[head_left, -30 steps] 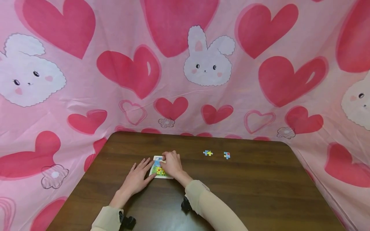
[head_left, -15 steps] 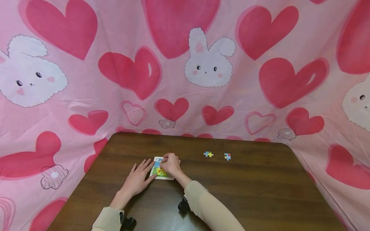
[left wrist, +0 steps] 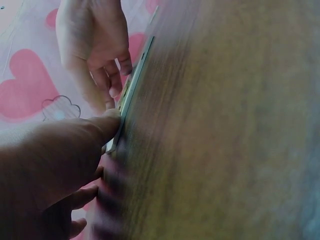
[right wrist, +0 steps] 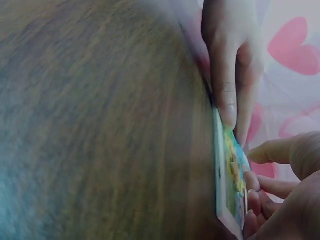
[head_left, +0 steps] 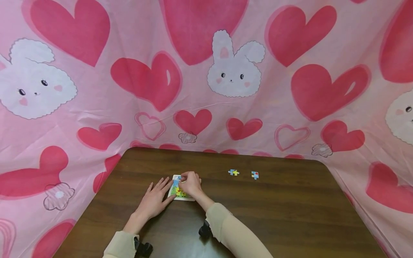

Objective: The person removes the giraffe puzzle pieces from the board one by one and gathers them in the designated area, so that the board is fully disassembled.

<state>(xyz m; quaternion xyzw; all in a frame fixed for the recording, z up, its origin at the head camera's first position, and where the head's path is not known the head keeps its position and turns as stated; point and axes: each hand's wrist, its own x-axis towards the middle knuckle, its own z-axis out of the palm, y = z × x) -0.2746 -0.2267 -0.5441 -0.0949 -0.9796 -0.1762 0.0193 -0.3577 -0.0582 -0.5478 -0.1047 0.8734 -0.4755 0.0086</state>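
A small framed jigsaw puzzle (head_left: pixel 180 193) lies flat on the table, its picture blue above and green and yellow below. My left hand (head_left: pixel 154 199) rests at its left side with fingers spread, the thumb on the frame's lower left edge. Over the puzzle's upper right part is my right hand (head_left: pixel 191 184), its fingers bent and their tips at the picture. In the right wrist view, the bent fingers (right wrist: pixel 253 200) reach the puzzle's face, with the thumb apart from them. Whether they pinch a piece cannot be made out. My right hand hides the frame's right side.
Two loose jigsaw pieces lie farther right: a blue and yellow piece (head_left: pixel 233 172) and a blue piece with a red spot (head_left: pixel 255 175). The brown wooden table (head_left: pixel 290 211) ends at a pink cloth (head_left: pixel 193 86) printed with hearts and rabbits.
Over the last second my right hand has shifted slightly at the puzzle, its fingers drawing in a little. My left hand stays in place. The loose pieces lie as before.
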